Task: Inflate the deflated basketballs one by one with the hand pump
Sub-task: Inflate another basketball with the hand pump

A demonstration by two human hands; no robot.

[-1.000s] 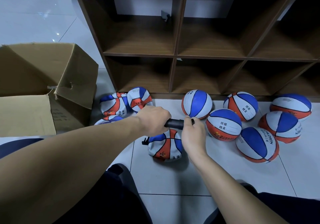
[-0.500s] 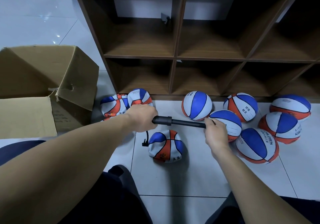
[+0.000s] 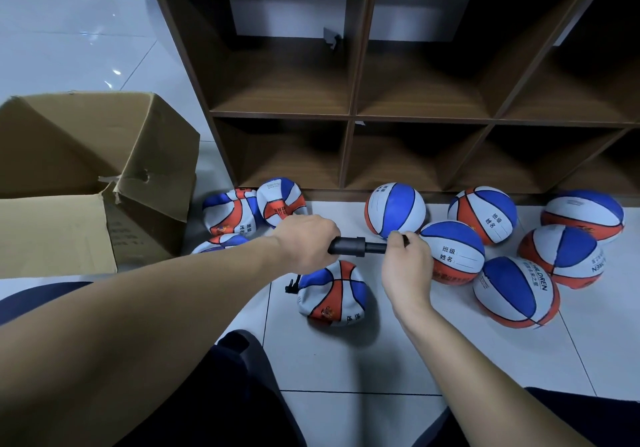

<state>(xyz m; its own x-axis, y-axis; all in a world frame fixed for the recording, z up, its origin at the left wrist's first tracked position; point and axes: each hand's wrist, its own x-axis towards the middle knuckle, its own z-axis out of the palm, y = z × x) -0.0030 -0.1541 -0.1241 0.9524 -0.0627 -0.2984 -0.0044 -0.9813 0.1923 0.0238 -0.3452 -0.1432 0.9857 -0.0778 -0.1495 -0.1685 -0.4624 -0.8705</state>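
Left hand (image 3: 304,240) fisted round hand pump (image 3: 349,246) barrel, steadying it. Right hand (image 3: 408,263) curled on plunger handle, driving strokes. Limp basketball (image 3: 333,293) on floor just below, hose-fed.

A white tiled floor (image 3: 346,360) is observed. Resting directly on it: an open cardboard box (image 3: 86,183) at left, a wooden cubby shelf (image 3: 381,117), three deflated basketballs (image 3: 232,216) beside the box, one partly inflated ball (image 3: 332,294) centrally, six inflated balls (image 3: 512,291) at right.

left hand (image 3: 306,239) grips pump (image 3: 356,247) | right hand (image 3: 407,261) holds handle | flat ball (image 3: 332,292) below
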